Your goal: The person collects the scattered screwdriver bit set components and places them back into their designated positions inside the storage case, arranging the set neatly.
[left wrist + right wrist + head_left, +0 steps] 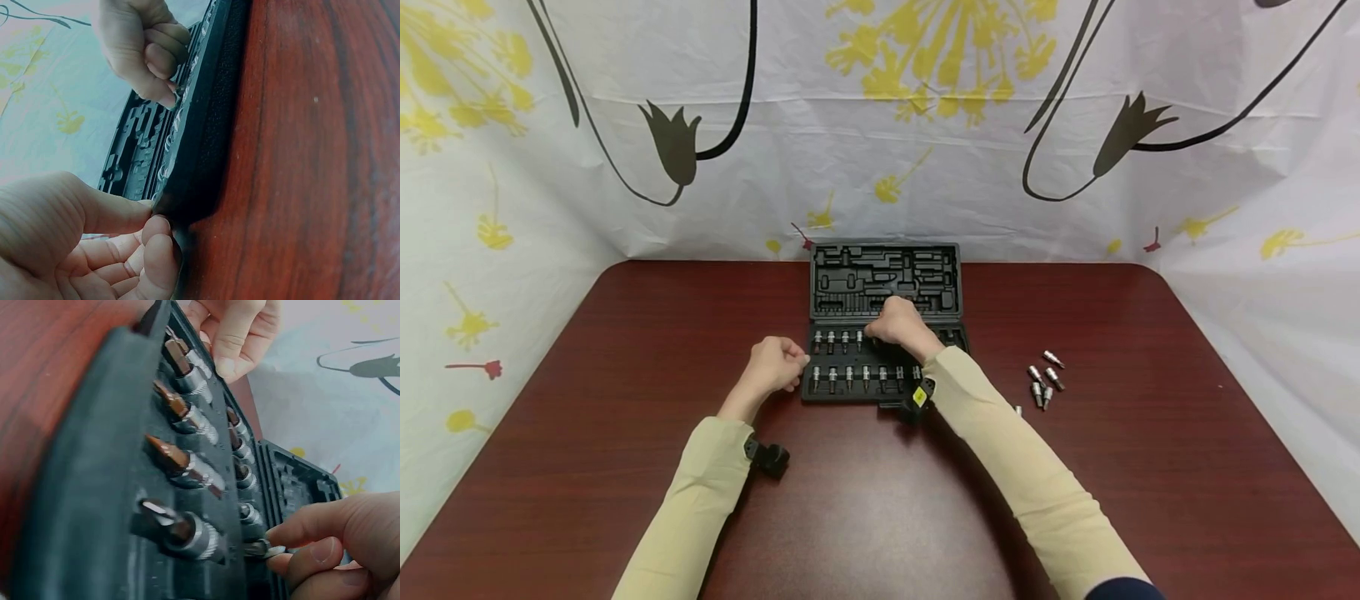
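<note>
A black plastic tool case point(842, 358) lies unfolded on the table, with two rows of bit sockets in its near half. My right hand point(901, 323) reaches over the far row. In the right wrist view its thumb and forefinger pinch a bit socket point(255, 549) at a slot in that row. At the case's left edge is my left hand point(772, 365), thumb and fingertips gripping the corner in the left wrist view. Silver bit sockets with brownish tips point(181, 459) fill the near row. My right hand hides part of the far row in the head view.
Several loose bit sockets point(1054, 379) lie on the dark red table point(880, 517) right of the case. The case's lid point(887, 279), with moulded recesses, lies folded back toward a patterned white cloth point(760, 150) hanging behind the table.
</note>
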The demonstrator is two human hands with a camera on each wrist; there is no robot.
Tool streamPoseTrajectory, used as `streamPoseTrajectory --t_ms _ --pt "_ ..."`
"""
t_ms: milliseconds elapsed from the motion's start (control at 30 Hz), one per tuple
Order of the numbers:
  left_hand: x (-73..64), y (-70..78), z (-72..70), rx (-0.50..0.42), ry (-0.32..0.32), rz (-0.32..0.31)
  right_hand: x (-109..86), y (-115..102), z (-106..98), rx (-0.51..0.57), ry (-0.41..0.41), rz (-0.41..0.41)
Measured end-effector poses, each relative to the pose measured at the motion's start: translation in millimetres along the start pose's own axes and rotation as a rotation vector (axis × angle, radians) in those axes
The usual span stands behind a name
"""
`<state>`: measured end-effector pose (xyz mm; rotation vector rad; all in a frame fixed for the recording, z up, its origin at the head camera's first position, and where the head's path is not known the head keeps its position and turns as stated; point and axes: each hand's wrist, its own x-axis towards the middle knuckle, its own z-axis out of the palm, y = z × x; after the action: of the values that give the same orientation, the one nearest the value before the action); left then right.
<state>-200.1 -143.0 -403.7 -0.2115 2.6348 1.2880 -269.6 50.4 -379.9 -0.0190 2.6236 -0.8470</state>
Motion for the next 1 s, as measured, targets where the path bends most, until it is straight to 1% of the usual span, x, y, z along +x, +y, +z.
streamPoseTrajectory --t_ms 100,200,400,567,667,767,833,1000 --pt "-0.4 0.1 -0.2 0.004 0.002 0.003 0.5 -2.0 -2.3 -0.017 -0.007 0.015" --pt "-1.1 0.5 -0.3 0.004 0.001 0.001 2.1 -1.9 -4.8 0.004 -0.033 0.040" --pt "-1.8 1.4 -1.1 -0.008 -0.007 -0.007 3.2 3.5 -9.8 0.056 -0.075 0.065" --pt "-3.6 1.1 -1.5 -0.081 -0.004 -0.021 2.2 6.3 -13.0 0.110 -0.095 0.092" --pt "-4.1 1.0 -0.9 -0.118 0.020 -0.015 2.3 6.5 -14.7 0.130 -0.109 0.104" --pt "-3.6 1.8 0.2 -0.107 0.046 0.006 3.5 6.9 -16.3 0.140 -0.116 0.113" --pt "-2.9 3.0 1.0 -0.094 0.059 0.006 4.5 7.3 -17.4 0.143 -0.120 0.118" --pt "-0.8 5.2 1.9 -0.080 0.053 -0.032 8.5 8.8 -20.7 0.133 -0.162 0.131"
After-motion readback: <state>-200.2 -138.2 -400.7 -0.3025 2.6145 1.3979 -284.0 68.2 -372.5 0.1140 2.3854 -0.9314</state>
